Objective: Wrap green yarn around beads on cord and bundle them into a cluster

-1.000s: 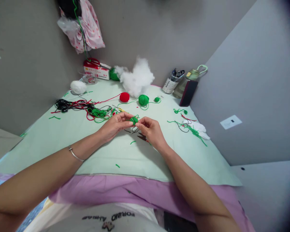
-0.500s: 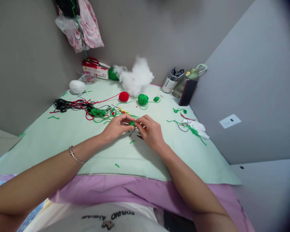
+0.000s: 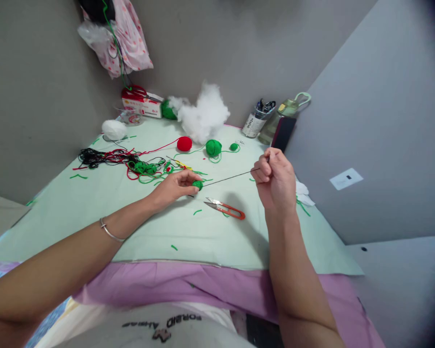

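My left hand pinches a small green yarn piece between thumb and fingers, just above the table. From that piece a dark thread runs taut up to the right. My right hand is closed round the thread's far end, raised in front of the phone; whether a needle is in its fingers I cannot tell. Between the two hands lies a pair of orange-handled thread snips, blades pointing left.
Tangled black, red and green yarn lies at left. Behind are a red yarn ball, a green yarn ball, white stuffing, a pen cup, a bottle and a leaning phone. Walls enclose the table's back and right.
My right hand has moved away from the green piece, up and to the right, drawing the dark thread taut. The snips now show fully. My left hand stays in place.
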`<action>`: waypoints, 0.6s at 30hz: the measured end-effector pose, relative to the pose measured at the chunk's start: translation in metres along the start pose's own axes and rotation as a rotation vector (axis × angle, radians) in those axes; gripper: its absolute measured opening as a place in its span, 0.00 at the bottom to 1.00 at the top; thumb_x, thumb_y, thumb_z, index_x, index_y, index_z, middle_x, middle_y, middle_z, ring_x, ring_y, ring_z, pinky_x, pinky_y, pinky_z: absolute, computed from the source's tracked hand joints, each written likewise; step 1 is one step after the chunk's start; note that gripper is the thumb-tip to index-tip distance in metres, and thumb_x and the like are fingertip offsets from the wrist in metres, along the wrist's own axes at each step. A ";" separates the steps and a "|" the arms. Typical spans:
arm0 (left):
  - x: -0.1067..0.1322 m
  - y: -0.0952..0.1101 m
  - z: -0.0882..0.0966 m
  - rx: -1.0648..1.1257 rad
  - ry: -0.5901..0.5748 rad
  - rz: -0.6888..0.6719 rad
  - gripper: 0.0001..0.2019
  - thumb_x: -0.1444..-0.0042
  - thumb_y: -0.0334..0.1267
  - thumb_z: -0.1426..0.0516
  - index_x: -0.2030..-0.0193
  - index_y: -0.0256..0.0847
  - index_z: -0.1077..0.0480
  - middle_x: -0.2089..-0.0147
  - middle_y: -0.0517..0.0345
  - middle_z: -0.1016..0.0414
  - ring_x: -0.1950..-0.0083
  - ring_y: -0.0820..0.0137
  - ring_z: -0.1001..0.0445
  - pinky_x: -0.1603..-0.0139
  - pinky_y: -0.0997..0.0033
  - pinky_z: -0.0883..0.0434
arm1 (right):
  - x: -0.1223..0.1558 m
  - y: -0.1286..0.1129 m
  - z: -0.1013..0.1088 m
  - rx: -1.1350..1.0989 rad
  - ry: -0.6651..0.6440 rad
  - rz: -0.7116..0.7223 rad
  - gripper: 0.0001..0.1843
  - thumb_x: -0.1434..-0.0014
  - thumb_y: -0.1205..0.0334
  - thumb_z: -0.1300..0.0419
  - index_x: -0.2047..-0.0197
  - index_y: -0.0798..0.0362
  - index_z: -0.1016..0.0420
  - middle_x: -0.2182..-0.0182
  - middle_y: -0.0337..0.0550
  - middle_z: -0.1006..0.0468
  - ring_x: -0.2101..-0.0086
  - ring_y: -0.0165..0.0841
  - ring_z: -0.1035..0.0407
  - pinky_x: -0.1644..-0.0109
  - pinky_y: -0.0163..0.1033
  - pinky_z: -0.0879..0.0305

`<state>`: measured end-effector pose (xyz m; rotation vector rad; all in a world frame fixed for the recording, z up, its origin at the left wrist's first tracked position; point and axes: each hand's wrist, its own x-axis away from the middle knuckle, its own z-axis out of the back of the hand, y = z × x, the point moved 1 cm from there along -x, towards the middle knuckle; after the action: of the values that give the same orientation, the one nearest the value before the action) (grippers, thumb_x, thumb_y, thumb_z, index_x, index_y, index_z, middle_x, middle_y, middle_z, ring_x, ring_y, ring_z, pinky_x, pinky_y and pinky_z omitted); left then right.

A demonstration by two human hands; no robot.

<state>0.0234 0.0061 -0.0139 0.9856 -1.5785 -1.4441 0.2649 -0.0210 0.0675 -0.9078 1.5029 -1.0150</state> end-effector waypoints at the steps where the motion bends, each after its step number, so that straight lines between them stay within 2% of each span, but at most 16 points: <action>1: 0.000 0.000 0.001 0.044 -0.015 0.025 0.17 0.56 0.39 0.29 0.59 0.40 0.23 0.63 0.58 0.22 0.62 0.68 0.23 0.52 0.60 0.26 | 0.000 0.001 0.000 0.012 -0.012 -0.011 0.17 0.38 0.45 0.39 0.66 0.47 0.40 0.79 0.29 0.48 0.82 0.25 0.54 0.79 0.34 0.53; 5: 0.000 0.000 0.002 0.177 -0.047 0.061 0.18 0.54 0.41 0.29 0.56 0.40 0.24 0.59 0.56 0.21 0.58 0.65 0.21 0.50 0.58 0.25 | 0.010 0.007 -0.013 0.047 -0.148 -0.113 0.14 0.39 0.48 0.38 0.62 0.48 0.33 0.79 0.32 0.38 0.79 0.26 0.45 0.75 0.34 0.46; 9: 0.002 0.004 0.000 0.183 -0.052 0.045 0.19 0.54 0.41 0.29 0.55 0.41 0.23 0.58 0.56 0.21 0.56 0.66 0.21 0.45 0.60 0.26 | 0.021 0.011 -0.030 0.125 -0.293 -0.146 0.13 0.40 0.51 0.36 0.63 0.51 0.28 0.79 0.34 0.30 0.77 0.26 0.40 0.73 0.34 0.42; 15: 0.006 0.014 -0.004 0.191 -0.031 0.010 0.17 0.51 0.48 0.31 0.58 0.41 0.22 0.56 0.55 0.22 0.55 0.66 0.23 0.45 0.58 0.27 | 0.029 0.018 -0.042 0.256 -0.361 -0.135 0.10 0.39 0.55 0.38 0.64 0.53 0.27 0.78 0.35 0.28 0.77 0.26 0.38 0.71 0.34 0.41; 18: 0.008 0.016 -0.007 0.165 -0.059 -0.007 0.16 0.51 0.48 0.31 0.59 0.41 0.22 0.57 0.56 0.22 0.56 0.66 0.23 0.46 0.59 0.27 | 0.032 0.023 -0.047 0.276 -0.386 -0.153 0.09 0.38 0.56 0.39 0.63 0.54 0.28 0.78 0.35 0.28 0.77 0.26 0.39 0.72 0.34 0.41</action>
<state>0.0255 -0.0034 0.0029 1.0519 -1.7620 -1.3757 0.2132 -0.0361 0.0386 -0.9642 0.9574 -1.0559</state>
